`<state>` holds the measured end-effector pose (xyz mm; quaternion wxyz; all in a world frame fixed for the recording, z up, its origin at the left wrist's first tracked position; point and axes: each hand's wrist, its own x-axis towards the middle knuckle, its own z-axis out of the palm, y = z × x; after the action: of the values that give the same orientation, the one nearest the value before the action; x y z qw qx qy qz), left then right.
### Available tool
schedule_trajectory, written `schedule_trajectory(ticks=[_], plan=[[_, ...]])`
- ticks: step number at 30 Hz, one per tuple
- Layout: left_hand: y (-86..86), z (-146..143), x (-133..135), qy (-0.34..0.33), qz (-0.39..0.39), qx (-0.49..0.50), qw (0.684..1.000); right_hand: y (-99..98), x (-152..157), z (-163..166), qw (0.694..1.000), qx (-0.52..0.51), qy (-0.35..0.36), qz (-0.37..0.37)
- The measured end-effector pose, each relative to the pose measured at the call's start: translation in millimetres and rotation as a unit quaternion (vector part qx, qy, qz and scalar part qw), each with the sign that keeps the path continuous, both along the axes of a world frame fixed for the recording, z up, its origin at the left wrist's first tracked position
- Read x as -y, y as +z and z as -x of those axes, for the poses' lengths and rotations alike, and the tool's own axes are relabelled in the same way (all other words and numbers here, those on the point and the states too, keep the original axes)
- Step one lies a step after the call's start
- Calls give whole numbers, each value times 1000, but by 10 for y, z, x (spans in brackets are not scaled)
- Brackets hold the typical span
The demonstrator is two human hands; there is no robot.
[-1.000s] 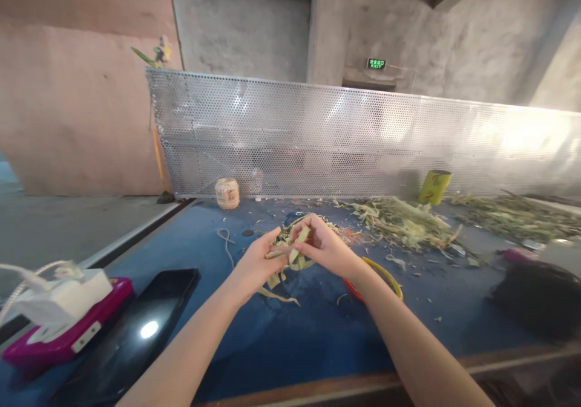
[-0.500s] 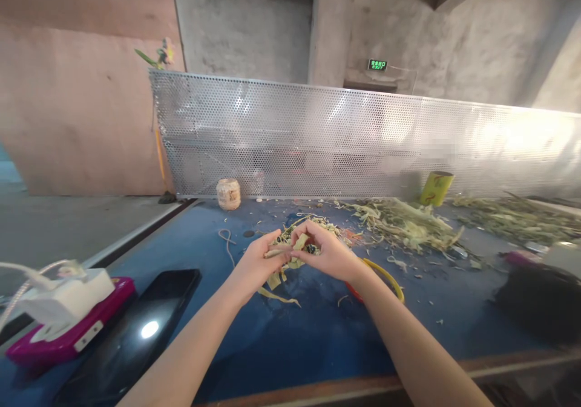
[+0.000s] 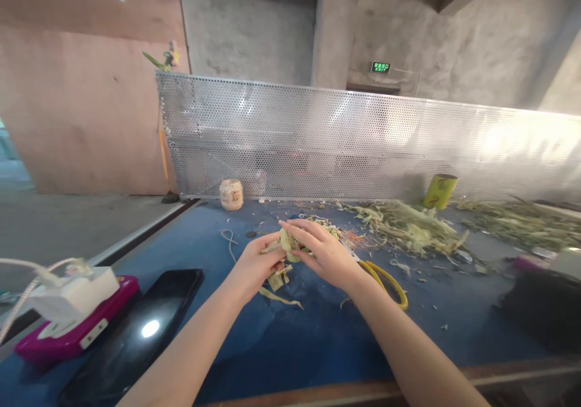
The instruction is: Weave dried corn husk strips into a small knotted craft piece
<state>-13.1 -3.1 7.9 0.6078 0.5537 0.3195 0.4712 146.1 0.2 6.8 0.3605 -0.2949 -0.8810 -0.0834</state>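
Note:
Above the blue tabletop [image 3: 272, 346] my two hands meet around a pale green dry husk strip [image 3: 287, 242]. My left hand [image 3: 253, 269] pinches it from the left; a pale rolled end shows between those fingers. From the right, my right hand [image 3: 327, 256] has its fingers curved over the same strip, and their tips partly hide it. Under the hands lie loose husk scraps [image 3: 276, 279], with a long thin piece [image 3: 282, 298] trailing toward me. Beside my right wrist are yellow-handled scissors [image 3: 399, 292], partly covered by the forearm.
A black phone [image 3: 136, 328] and a magenta power strip [image 3: 68, 337] with white plugs lie at left. Husk piles [image 3: 408, 228] spread at right near a yellow-green cylinder [image 3: 440, 190]. A cream jar-shaped roll [image 3: 231, 195] stands before the perforated metal screen [image 3: 295, 135]. A cord [image 3: 230, 240] lies left of my hands.
My right hand has shifted slightly left, its fingers stretching further over the husk strip toward my left hand. The view has moved slightly.

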Motion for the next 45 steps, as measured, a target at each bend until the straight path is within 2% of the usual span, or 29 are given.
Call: schedule_trajectory(ticks=[3, 8, 12, 14, 16, 18, 21, 27, 31, 33, 36, 39, 42, 45], plan=[[-24, 19, -21, -16, -12, 6, 1000, -5, -10, -9, 999, 22, -5, -24], [-80, 60, -82, -31, 12, 42, 999, 15, 43, -24, 999, 13, 3, -36], [-73, 72, -92, -9, 15, 63, 998, 18, 81, -35, 996, -30, -17, -83], [-49, 63, -82, 14, 22, 72, 997, 8, 85, -28, 994, -63, -44, -74], [-29, 48, -75, 37, 38, 83, 995, -11, 81, -2, 995, -63, -72, -15], [-22, 33, -76, 50, 51, 94, 993, -38, 70, 42, 990, -47, -103, 82], [-37, 18, -85, 51, 59, 110, 991, -85, 43, 110, 972, -50, -109, 200], [-27, 46, -120, 55, 104, 175, 977, -114, 14, 98, 952, -108, -43, 284], [1, 100, -194, 118, 107, 289, 944, -75, 14, 27, 919, -141, -2, 368], [0, 110, -212, 148, 92, 317, 932, -59, 14, -1, 913, -124, -1, 389], [-5, 82, -172, 174, 58, 271, 945, -51, 9, -12, 936, -79, -27, 343], [-4, 32, -88, 163, 40, 178, 970, -62, -6, 25, 959, -80, -39, 269], [-3, 9, -38, 143, 25, 106, 984, -84, -25, 77, 966, -87, -30, 243], [-3, 16, -36, 127, 26, 86, 988, -99, -31, 101, 968, -82, -26, 235]])
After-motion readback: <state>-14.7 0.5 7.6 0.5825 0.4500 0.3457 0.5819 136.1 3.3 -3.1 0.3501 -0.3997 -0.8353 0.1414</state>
